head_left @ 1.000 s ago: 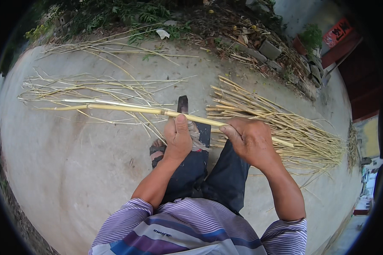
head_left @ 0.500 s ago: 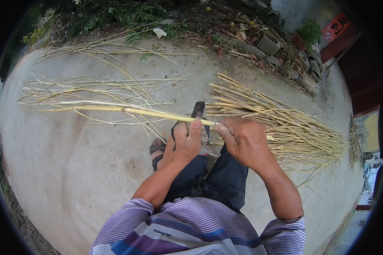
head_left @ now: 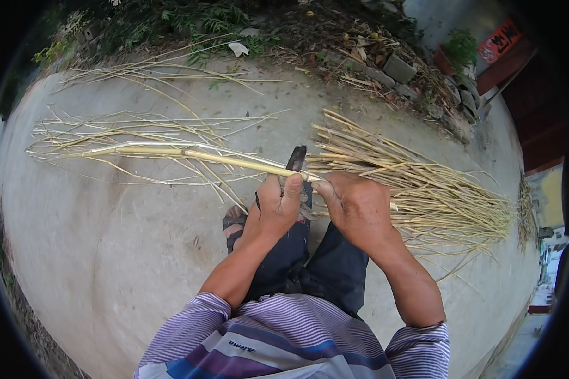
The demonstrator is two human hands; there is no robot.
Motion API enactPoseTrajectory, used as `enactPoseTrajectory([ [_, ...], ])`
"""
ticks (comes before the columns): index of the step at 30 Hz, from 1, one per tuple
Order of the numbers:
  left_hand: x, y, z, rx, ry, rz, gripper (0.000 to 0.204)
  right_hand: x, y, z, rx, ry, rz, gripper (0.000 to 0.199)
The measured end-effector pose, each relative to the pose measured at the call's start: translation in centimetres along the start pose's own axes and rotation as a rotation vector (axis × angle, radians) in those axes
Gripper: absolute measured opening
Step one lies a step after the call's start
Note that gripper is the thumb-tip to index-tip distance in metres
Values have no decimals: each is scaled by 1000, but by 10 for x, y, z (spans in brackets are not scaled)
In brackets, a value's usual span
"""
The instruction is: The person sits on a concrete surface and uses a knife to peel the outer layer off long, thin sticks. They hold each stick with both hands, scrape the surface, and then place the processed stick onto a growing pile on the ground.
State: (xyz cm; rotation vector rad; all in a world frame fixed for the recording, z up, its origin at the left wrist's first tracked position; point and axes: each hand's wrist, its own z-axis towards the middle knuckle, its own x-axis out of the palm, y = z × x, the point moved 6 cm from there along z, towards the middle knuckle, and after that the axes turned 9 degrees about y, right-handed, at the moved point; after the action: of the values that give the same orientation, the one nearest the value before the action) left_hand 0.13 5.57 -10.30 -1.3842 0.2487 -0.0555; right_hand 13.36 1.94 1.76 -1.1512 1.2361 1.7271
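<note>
A long pale yellow plant stalk (head_left: 227, 161) stretches from the left to my hands. My left hand (head_left: 277, 205) is closed around it near its right end, thumb pressed along the near side. My right hand (head_left: 357, 205) pinches the stalk's pale tip; most of its fingers are hidden beneath the hand. Between the two hands a dark flat blade (head_left: 296, 158) stands up, touching the stalk close to my left thumb. What holds the blade lower down is hidden. A whitish strip (head_left: 216, 146) runs alongside the stalk and seems parted from it.
A thick pile of uncut-looking stalks (head_left: 423, 183) lies on the concrete to the right. Thinner pale strips (head_left: 126, 126) are strewn at the left, more (head_left: 152, 72) farther back. Concrete blocks (head_left: 399, 68) and plant debris edge the ground. My sandaled foot (head_left: 234, 221) is below.
The stalk's right end has shifted slightly left and down against the blade, and a pale strip now shows above it. My right hand has moved a little left.
</note>
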Motion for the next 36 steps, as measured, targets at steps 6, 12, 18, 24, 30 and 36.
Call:
enactPoseTrajectory([
  [6, -10, 8, -3, -52, -72, -148, 63, -4, -3, -2, -20, 101, -70, 21],
  [12, -8, 41, -7, -21, -69, -366, 53, -11, -14, -14, -35, 84, -76, 16],
  [18, 18, 12, -18, 138, 208, -348, 51, 2, -2, -21, -51, 50, 89, 10],
  [24, 21, -2, -18, 190, 263, -339, 44, -4, 6, -22, 35, 108, 184, 17],
  [30, 20, 5, -27, 135, 300, -382, 44, 7, -6, -32, 123, 230, 316, 18],
  [36, 15, 24, -35, 38, 290, -385, 48, 30, -26, -41, 271, 393, 713, 28],
])
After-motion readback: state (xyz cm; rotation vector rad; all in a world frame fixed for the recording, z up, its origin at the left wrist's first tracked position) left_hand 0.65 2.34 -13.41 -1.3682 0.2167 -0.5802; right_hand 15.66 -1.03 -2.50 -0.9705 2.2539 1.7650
